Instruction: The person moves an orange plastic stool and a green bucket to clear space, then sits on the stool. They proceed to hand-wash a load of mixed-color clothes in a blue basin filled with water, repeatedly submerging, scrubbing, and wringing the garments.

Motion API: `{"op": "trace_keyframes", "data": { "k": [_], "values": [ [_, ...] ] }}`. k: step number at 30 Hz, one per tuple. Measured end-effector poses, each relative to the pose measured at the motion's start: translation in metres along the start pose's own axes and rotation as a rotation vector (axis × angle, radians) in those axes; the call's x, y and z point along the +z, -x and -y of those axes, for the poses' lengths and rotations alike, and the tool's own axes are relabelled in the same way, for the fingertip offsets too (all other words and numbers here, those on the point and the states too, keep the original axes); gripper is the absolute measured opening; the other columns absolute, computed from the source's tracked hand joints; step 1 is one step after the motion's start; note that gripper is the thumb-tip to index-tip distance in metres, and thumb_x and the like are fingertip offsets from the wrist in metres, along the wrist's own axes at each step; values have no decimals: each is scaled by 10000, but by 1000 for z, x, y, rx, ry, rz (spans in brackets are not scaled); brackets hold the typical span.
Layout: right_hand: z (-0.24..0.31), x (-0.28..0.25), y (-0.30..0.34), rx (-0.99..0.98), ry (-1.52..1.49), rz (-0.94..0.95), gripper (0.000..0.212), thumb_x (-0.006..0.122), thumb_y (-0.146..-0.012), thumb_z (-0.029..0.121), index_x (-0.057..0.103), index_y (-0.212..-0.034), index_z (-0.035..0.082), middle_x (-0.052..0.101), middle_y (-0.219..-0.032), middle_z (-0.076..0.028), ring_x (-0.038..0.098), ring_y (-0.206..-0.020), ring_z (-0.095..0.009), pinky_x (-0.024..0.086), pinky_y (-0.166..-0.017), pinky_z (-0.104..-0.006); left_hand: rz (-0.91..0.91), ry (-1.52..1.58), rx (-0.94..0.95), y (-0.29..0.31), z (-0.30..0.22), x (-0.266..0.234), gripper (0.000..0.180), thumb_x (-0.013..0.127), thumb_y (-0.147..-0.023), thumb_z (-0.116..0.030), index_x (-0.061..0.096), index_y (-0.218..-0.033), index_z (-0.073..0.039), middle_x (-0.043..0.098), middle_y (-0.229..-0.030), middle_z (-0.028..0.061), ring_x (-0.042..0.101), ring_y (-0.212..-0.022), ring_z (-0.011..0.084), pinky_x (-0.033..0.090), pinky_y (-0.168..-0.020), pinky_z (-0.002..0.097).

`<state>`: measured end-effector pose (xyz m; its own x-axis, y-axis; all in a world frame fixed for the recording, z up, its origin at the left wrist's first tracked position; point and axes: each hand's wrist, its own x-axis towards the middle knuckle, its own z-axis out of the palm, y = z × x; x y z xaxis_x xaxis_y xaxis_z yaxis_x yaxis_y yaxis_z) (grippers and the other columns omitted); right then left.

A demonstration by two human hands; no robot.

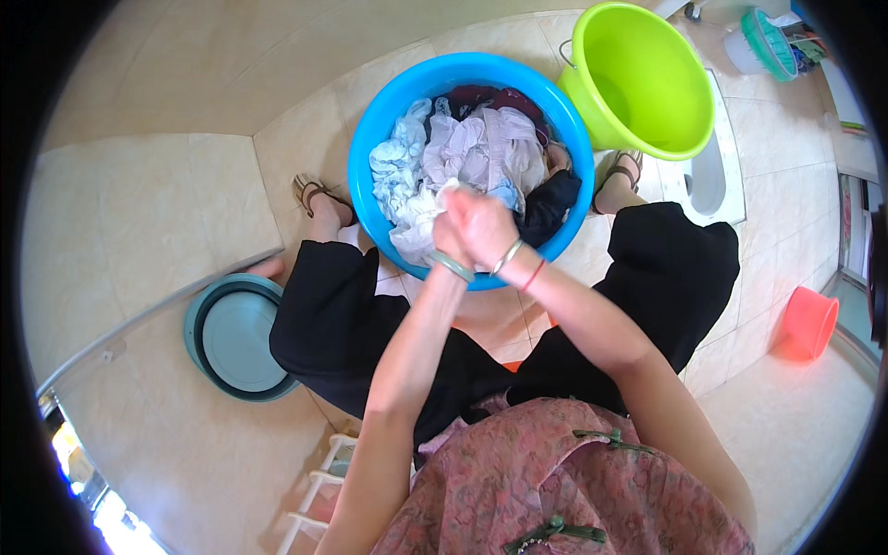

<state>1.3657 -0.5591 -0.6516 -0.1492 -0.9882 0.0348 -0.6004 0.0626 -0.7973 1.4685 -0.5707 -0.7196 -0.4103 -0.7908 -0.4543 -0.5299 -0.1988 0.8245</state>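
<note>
A round blue basin [363,176] sits on the floor between my feet, heaped with laundry. Pale blue-white garments [396,157] lie at its left, light lilac-grey clothing [481,148] fills the middle, and a dark navy garment [552,205] rests at the right. Maroon cloth [518,102] shows along the far side. My left hand [450,239] and my right hand [486,229] press together above the near part of the basin, both closed. A bit of white cloth [448,191] sticks out beyond the fingers. Motion blurs the fingertips, and the hands hide most of the cloth.
A tall lime-green bucket [638,83] stands beyond my right foot, beside a white squat toilet [731,176]. A teal basin [242,338] rests by my left knee. A coral pail [810,324] is at the far right, a lined bin [754,46] at the back right. A white rack [314,495] stands behind my left arm.
</note>
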Motion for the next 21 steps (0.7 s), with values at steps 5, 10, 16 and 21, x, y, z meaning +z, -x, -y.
{"op": "trace_keyframes", "data": {
  "k": [5, 10, 16, 21],
  "values": [
    [-57, -5, -16, 107, 112, -96, 301, 493, -933, 260, 567, -740, 41, 591, -682, -215, 605, -658, -390, 478, -559, -460, -316, 903, -452, 0, -47, 35, 423, 485, -956, -389, 558, -1172, -32, 622, -1035, 69, 602, -925, 157, 497, -789, 328],
    [30, 3, 13, -208, -34, -43, 202, 537, -902, 169, 553, -746, 43, 558, -641, -188, 593, -619, -367, 471, -535, -432, 140, 1392, 42, -18, 50, 21, 362, 440, -951, -451, 567, -974, -113, 606, -899, 57, 598, -855, 194, 479, -782, 370],
    [-58, 4, -10, 174, -38, 14, 323, 515, -911, 294, 589, -724, 40, 617, -696, -217, 617, -635, -400, 496, -556, -476, -150, 760, -238, -1, 4, 37, 392, 434, -956, -416, 595, -1061, -74, 627, -970, 68, 603, -874, 182, 478, -762, 323],
    [-31, -7, -5, 120, 77, -80, 266, 525, -920, 236, 577, -772, 22, 598, -693, -227, 612, -655, -402, 487, -553, -461, -333, 965, -574, -2, -38, 27, 336, 481, -948, -366, 618, -993, -62, 632, -890, 66, 620, -826, 175, 506, -717, 320]
  ]
}}
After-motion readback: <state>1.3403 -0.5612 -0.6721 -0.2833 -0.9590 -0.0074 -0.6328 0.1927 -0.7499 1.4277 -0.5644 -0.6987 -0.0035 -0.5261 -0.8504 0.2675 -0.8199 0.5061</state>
